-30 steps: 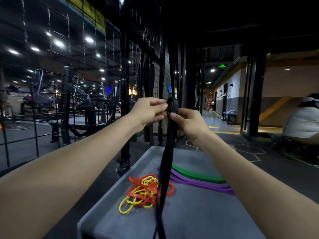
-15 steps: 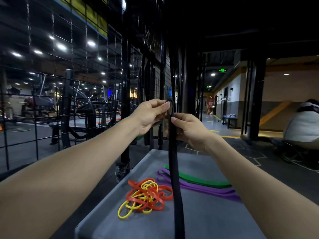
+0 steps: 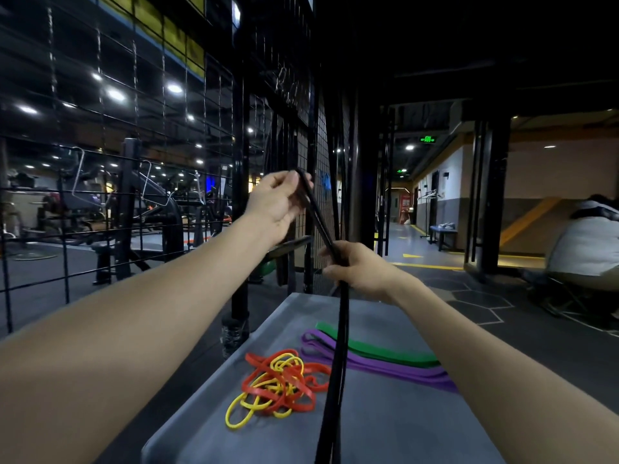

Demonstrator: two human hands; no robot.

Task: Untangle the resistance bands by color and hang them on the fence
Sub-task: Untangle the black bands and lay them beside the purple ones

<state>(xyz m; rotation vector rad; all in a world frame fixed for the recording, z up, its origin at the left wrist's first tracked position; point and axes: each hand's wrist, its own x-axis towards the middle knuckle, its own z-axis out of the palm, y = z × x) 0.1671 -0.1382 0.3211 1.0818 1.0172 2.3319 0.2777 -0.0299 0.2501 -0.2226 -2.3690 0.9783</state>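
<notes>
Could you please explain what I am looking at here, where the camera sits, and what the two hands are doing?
There is no machine here: a person wears a camera on the head, so you look forward and down along both bare arms. The left hand pinches the top end of a black resistance band, while the right hand grips it lower down; the rest hangs past the picture's bottom edge. Below lies a grey padded bench. On it sit an orange band and a yellow band tangled together, with a purple band and a green band lying flat beside them. To the left stands the black wire fence.
</notes>
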